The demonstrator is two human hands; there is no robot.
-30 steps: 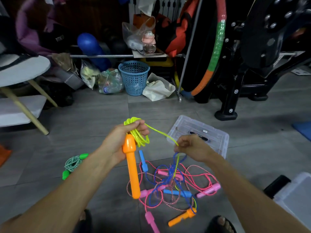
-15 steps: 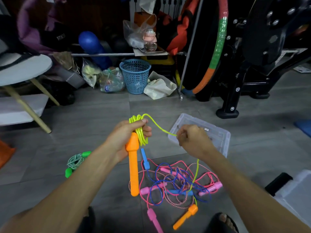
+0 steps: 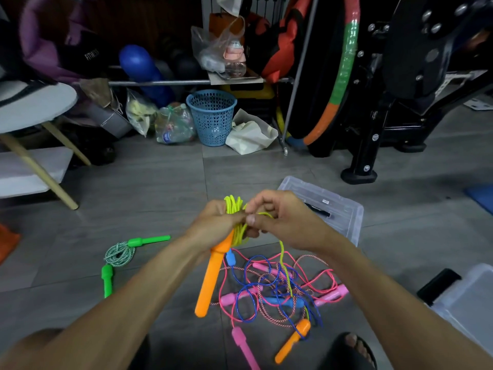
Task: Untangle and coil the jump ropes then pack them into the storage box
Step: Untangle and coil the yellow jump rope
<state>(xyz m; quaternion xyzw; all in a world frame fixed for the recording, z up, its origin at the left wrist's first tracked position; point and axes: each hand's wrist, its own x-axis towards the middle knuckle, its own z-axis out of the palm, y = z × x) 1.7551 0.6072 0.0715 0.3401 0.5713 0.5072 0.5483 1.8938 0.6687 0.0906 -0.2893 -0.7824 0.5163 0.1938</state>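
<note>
Closest to the camera, a foot in a black sandal (image 3: 349,348) pokes in at the bottom edge, right next to the loose orange handle (image 3: 293,340) lying on the grey floor (image 3: 160,182). Just past that is the tangled pile (image 3: 280,292) of pink, blue and striped ropes with their pink and blue handles all mixed together, and the tail of the yellow-green rope (image 3: 285,265) drops down into it. Above the pile the left hand (image 3: 216,225) grips the coil of yellow-green rope (image 3: 234,212) along with the other orange handle (image 3: 209,279), which hangs down from the fist. The right hand (image 3: 280,220) is pressed up against it, fingers curled and pinching the rope at the coil; I think the thumb and index are doing the pinching, but the fingers overlap too much to be sure. Off to the left on the floor sits a green-handled rope (image 3: 120,253), already coiled. Beyond the right hand lies a clear plastic lid (image 3: 344,209), and a clear storage box (image 3: 469,300) sits at the right edge. Further back there's a blue mesh basket (image 3: 211,116) among bags and clutter.
</note>
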